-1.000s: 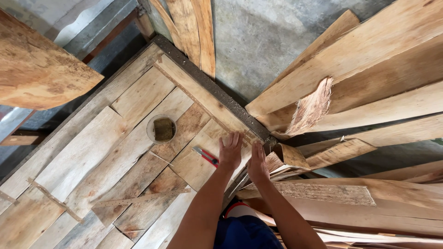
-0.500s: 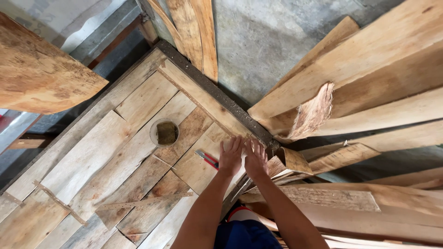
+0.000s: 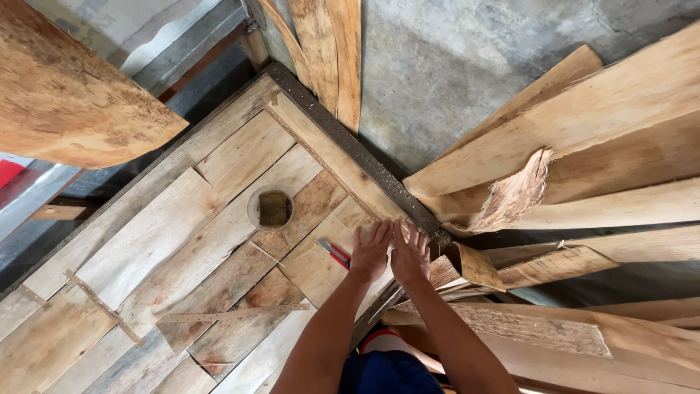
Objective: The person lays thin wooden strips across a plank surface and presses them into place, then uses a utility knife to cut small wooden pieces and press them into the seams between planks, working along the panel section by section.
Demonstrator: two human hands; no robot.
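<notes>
Both hands press flat on a pale wooden board (image 3: 321, 266) at the right edge of the plank tabletop (image 3: 146, 241): the left hand (image 3: 372, 252) and right hand (image 3: 410, 257) lie side by side, fingers stretched out, slightly apart and gripping nothing. Just left of them lies a red-handled tool (image 3: 334, 252). Farther left, a small round bowl (image 3: 270, 207) holds something brownish. Rough planks (image 3: 583, 146) lean on the right.
</notes>
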